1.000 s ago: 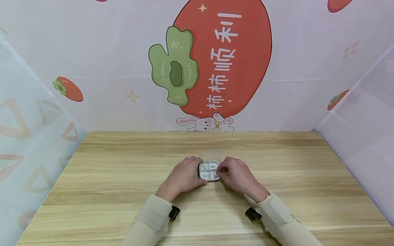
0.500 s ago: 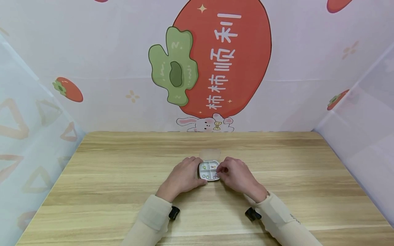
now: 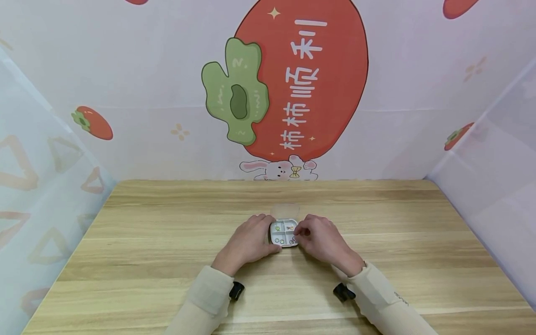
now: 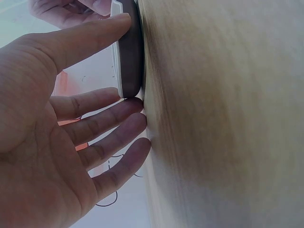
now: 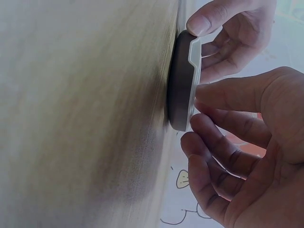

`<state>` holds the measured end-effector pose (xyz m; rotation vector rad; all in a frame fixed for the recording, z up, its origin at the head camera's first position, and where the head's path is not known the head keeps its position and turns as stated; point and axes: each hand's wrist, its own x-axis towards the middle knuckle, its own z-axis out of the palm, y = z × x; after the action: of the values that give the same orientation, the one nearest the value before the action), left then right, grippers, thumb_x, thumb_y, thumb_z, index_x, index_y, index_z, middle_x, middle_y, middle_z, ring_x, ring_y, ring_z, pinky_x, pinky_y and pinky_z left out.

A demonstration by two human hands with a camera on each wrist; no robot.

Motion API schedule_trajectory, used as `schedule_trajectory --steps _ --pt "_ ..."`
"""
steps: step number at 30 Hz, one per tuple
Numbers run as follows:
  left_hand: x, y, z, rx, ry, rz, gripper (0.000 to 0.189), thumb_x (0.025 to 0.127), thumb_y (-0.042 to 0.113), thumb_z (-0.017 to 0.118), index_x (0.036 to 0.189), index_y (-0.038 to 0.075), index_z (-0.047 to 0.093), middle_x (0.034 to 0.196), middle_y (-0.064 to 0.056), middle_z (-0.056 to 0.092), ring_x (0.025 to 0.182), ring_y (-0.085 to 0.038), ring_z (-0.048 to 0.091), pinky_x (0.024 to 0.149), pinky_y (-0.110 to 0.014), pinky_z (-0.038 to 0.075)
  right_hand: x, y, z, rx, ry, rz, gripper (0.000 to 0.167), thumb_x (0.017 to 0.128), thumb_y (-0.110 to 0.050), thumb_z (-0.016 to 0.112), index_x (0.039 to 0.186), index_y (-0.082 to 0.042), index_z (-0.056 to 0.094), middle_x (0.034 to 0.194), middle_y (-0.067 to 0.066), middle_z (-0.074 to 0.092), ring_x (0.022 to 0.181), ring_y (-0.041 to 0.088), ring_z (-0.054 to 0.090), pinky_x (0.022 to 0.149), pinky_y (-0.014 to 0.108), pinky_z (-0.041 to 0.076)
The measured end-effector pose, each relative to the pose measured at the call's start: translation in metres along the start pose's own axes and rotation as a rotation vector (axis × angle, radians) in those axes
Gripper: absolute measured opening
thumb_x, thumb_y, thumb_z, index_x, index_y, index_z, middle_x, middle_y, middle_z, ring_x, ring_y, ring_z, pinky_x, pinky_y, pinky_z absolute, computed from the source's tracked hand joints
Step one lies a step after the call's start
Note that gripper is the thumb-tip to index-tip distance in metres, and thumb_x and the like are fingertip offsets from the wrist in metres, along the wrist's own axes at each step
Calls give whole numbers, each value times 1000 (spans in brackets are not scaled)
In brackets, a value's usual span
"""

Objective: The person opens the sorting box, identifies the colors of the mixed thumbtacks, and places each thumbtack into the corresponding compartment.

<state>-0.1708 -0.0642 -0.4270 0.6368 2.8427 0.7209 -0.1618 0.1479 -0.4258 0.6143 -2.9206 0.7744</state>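
A small square case [image 3: 285, 245] with a white inside of several compartments and a dark brown outside [image 5: 180, 88] lies on the table, its clear lid [image 3: 285, 211] folded back. My left hand [image 3: 249, 238] holds the case's left side, the thumb on the near edge and the forefinger at the far one. Thumb and forefinger of my right hand [image 3: 321, 238] pinch a small ring-shaped piece [image 3: 291, 241] in the near right compartment; the rim hides their tips in the right wrist view. Two more small rings [image 3: 279, 241] lie near left, a green piece [image 3: 278, 228] far left, coloured bits [image 3: 290, 228] far right.
The wood-grain table [image 3: 167, 232] runs back to a printed cloth wall [image 3: 146, 139] with a big red persimmon [image 3: 335, 70]. Cloth panels also stand along its left and right sides. Both sleeves bear black wrist devices.
The ring-shaped piece at my right fingertips has shifted slightly toward the near side of its compartment. My left hand has stayed in place on the case.
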Motion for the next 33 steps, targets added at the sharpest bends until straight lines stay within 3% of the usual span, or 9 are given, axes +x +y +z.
schedule_trajectory --steps 16,25,33 --pt "0 0 0 -5 2 8 61 82 34 86 129 4 61 125 -9 63 113 -24 56 101 -42 46 0 1 -5 30 1 17 7 83 -8 82 87 -13 78 80 -9 61 74 9 56 69 28 51" --pt "0 0 0 -5 -7 -4 62 82 34 86 131 5 61 129 -9 62 116 -25 56 104 -43 45 2 13 -18 131 33 42 8 86 -4 77 90 -10 75 81 -5 64 75 11 59 70 31 53" --pt "0 1 -1 -16 -16 -17 64 82 34 86 132 5 60 129 -9 61 115 -25 55 104 -43 45 6 22 -21 294 11 129 23 90 -4 75 110 0 66 86 1 65 78 16 60 70 30 53"
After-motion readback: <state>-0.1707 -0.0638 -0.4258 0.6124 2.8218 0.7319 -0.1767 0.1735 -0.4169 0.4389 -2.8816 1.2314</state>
